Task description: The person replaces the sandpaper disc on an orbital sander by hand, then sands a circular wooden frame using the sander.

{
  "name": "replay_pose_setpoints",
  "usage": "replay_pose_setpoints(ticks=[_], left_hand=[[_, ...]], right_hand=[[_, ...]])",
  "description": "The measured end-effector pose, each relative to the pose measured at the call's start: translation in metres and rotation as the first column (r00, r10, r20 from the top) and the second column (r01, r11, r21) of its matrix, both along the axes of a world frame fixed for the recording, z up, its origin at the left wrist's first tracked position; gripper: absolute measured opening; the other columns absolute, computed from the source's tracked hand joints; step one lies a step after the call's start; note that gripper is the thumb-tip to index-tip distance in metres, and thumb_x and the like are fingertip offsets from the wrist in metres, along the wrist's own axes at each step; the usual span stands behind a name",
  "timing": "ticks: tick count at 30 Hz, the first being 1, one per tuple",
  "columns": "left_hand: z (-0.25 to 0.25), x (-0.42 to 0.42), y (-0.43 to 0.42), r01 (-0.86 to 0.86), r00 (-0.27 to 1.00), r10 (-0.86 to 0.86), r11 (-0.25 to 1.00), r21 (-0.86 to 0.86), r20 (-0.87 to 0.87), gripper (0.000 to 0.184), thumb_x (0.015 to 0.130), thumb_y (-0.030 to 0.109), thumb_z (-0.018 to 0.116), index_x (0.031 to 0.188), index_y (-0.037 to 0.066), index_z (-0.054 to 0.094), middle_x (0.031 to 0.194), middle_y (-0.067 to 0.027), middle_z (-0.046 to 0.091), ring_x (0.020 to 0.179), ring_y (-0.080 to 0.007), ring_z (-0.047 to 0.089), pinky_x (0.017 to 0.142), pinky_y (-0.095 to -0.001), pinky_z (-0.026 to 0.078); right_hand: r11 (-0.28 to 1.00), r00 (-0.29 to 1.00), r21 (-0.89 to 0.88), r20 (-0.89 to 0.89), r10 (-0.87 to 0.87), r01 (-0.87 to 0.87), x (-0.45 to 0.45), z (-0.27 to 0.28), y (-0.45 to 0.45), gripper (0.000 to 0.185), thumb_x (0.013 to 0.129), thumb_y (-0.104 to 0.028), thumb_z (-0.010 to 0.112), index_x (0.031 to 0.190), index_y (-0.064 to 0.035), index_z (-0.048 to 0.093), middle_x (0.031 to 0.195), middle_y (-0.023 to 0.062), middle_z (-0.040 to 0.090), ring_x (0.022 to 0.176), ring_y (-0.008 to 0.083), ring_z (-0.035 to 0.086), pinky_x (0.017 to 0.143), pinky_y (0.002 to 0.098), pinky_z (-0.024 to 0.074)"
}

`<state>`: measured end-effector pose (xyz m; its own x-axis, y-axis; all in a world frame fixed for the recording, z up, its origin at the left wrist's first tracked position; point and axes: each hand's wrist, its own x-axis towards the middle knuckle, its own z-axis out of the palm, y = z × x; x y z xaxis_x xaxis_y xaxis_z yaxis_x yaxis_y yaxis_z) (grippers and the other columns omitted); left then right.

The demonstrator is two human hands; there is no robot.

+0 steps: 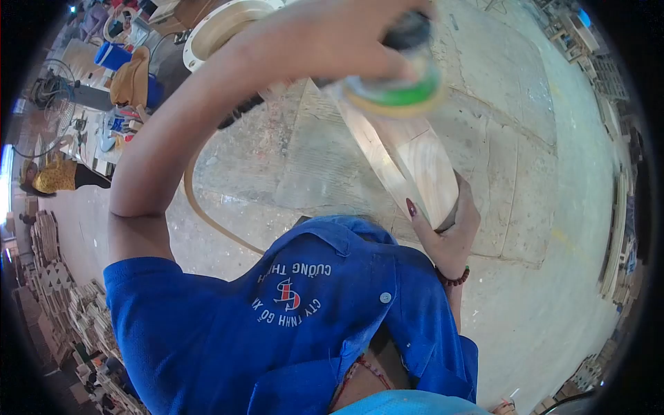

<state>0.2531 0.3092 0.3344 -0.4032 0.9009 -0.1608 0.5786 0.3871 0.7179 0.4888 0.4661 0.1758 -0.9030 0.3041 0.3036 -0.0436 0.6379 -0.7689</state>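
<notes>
At the top, my left hand (373,48) is wrapped over a round hand-held sander (398,90) with a dark top, a green band and a tan rim. Motion blurs the tool. It is over the far part of a long pale wooden piece (430,169), and whether it touches the wood I cannot tell. A darker strip runs lengthwise along the piece. My right hand (453,232) grips the near end, thumb on the left side and fingers on the right. A tan hose (196,202) passes beneath my left forearm toward my body.
Below lies a worn, scuffed grey surface (332,152). A round cream-coloured ring-like part (197,52) stands at the upper left. Farther left are a fan (59,104), a blue container (112,55) and a person in yellow (55,176). Wood stacks (90,318) line the lower left.
</notes>
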Motion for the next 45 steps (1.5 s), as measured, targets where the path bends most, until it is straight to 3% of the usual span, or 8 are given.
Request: replay_pose_setpoints(ticks=[8,14,20,27,32,35,39,45], left_hand=[[0.023,0.052,-0.004,0.145,0.928,-0.153,0.988,-0.048,-0.339,0.035,0.092,0.023,0.058,0.117,0.000,0.049,0.093,-0.0187,0.062,0.063,-0.0214,0.059,0.053,-0.0329,0.050],[-0.002,-0.007,-0.018,-0.114,0.992,0.114,0.993,0.004,0.057,0.060,0.085,0.032,0.071,0.133,0.007,0.045,0.105,-0.0154,0.062,0.085,-0.0222,0.063,0.074,-0.0337,0.051],[-0.085,-0.058,-0.031,-0.184,0.957,0.205,0.976,0.119,-0.203,0.068,0.083,0.035,0.076,0.136,0.008,0.044,0.109,-0.0134,0.062,0.094,-0.0229,0.062,0.080,-0.0331,0.050],[-0.007,0.027,-0.018,-0.036,0.998,0.038,0.998,0.042,-0.056,0.045,0.089,0.025,0.063,0.124,0.001,0.049,0.099,-0.0183,0.063,0.080,-0.0251,0.065,0.070,-0.0380,0.054],[-0.031,0.069,-0.015,0.082,0.897,0.068,0.945,0.317,-0.436,0.039,0.083,0.015,0.063,0.120,0.003,0.058,0.094,-0.0219,0.068,0.087,-0.0369,0.068,0.075,-0.0458,0.055],[0.008,0.005,-0.008,0.299,0.921,-0.312,0.950,0.091,0.234,0.042,0.090,0.025,0.060,0.122,-0.001,0.051,0.093,-0.0188,0.066,0.082,-0.0276,0.066,0.074,-0.0404,0.054],[-0.058,0.013,-0.008,-0.048,0.986,0.088,0.964,0.261,-0.143,0.047,0.094,0.035,0.060,0.122,-0.001,0.048,0.093,-0.0154,0.064,0.080,-0.0209,0.063,0.071,-0.0345,0.053],[-0.147,-0.036,-0.026,-0.265,0.960,0.277,0.947,0.184,-0.042,0.068,0.081,0.040,0.079,0.136,0.013,0.050,0.109,-0.0103,0.064,0.097,-0.0182,0.064,0.086,-0.0302,0.049]], right_hand=[[0.987,0.996,-0.131,0.027,-0.090,0.093,0.007,-0.012,0.000,0.063,0.073,-0.015,0.082,0.126,0.0066,0.055,0.108,0.0203,0.068,0.100,0.0271,0.068,0.089,0.0380,0.0516],[0.989,0.994,-0.099,-0.011,-0.109,0.107,0.015,-0.017,0.003,0.062,0.073,-0.014,0.082,0.125,0.0069,0.055,0.108,0.0206,0.068,0.100,0.0263,0.067,0.089,0.0372,0.0512],[0.989,0.993,-0.092,-0.006,-0.119,0.118,0.031,-0.021,0.014,0.063,0.074,-0.014,0.082,0.127,0.0061,0.054,0.110,0.0198,0.067,0.103,0.0250,0.066,0.090,0.0380,0.0511],[0.949,0.987,0.290,0.063,-0.146,0.122,0.001,0.038,0.006,0.060,0.072,-0.019,0.082,0.123,-0.0003,0.057,0.106,0.0206,0.067,0.095,0.0366,0.068,0.082,0.0406,0.0531],[0.944,0.969,0.282,0.125,-0.212,0.170,-0.001,0.037,0.003,0.054,0.071,-0.025,0.085,0.113,-0.0004,0.060,0.094,0.0205,0.068,0.084,0.0384,0.069,0.073,0.0423,0.0531],[0.962,0.970,0.202,0.120,-0.211,0.185,0.007,0.036,0.000,0.056,0.071,-0.027,0.086,0.112,0.0008,0.061,0.094,0.0204,0.068,0.085,0.0375,0.069,0.074,0.0417,0.0530],[0.953,0.974,0.226,0.056,-0.221,0.203,0.022,0.027,0.004,0.057,0.071,-0.026,0.086,0.114,0.0025,0.061,0.094,0.0196,0.068,0.086,0.0337,0.069,0.076,0.0396,0.0525],[0.959,0.960,0.109,0.071,-0.270,0.261,0.045,0.019,0.020,0.056,0.072,-0.022,0.085,0.115,0.0040,0.060,0.096,0.0177,0.068,0.088,0.0259,0.067,0.080,0.0362,0.0517]])
